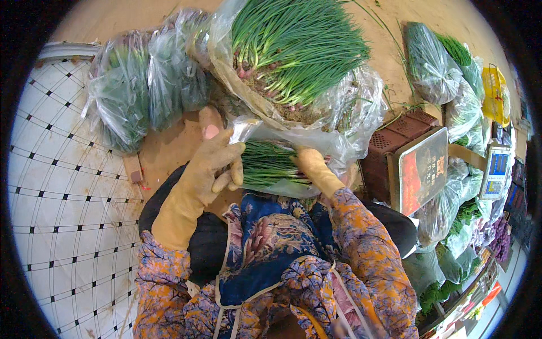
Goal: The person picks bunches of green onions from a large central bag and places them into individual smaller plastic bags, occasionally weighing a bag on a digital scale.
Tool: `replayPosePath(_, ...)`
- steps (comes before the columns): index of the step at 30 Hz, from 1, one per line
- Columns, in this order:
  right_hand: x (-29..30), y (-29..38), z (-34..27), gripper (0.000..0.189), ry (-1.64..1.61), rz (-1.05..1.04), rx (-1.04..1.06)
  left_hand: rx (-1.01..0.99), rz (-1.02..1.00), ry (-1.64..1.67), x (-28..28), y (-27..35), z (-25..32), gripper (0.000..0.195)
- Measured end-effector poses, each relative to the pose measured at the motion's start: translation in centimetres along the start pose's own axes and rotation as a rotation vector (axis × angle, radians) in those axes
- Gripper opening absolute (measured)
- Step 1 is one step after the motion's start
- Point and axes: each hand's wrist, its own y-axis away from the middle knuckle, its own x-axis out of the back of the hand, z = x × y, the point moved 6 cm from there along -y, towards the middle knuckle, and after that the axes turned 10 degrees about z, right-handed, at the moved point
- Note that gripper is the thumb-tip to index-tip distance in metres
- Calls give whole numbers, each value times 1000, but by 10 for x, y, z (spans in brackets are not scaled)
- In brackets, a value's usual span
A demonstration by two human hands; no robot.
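Both my hands wear tan rubber gloves. My left hand (216, 165) pinches the edge of a clear plastic bag (292, 188) at its left end. Inside that bag lies a bunch of green onions (271, 163), leaves to the left and root ends to the right. My right hand (313, 167) rests curled at the root end; its fingertips are hidden, so I cannot tell whether it grips. Just beyond, a large heap of green onions (300, 55) with reddish bulbs and roots lies on an opened plastic sheet (228, 76).
Filled, tied plastic bags (123, 97) stand at the left by a white tiled floor (76, 169). A scale with a metal platform (423, 169) and display (495, 171) stands at right beside a brown plastic crate (394, 135). Beyond are more bagged greens (432, 63) and a yellow basket (493, 95).
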Motion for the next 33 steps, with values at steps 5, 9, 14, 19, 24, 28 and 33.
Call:
replayPosePath(5,-33,-29,-13,23,111,213,199,-473,-249,-302,-19,0,11,36)
replayPosePath(9,-21,-33,-14,19,-155,183,-9,-229,-147,-199,-6,-2,1,33)
replayPosePath(14,22,-7,-18,18,115,205,329,-13,-111,-130,-14,6,7,33)
replayPosePath(19,89,26,-17,19,-323,172,99,-22,-129,-154,-17,7,6,37)
replayPosePath(24,236,58,-1,19,-1089,462,-93,73,-128,-106,-12,12,3,39)
replayPosePath(28,249,7,92,26,-1462,765,-171,-391,-227,-310,-10,13,7,37)
replayPosePath(33,118,-77,167,43,-420,375,-364,46,-147,-139,-32,11,-3,37)
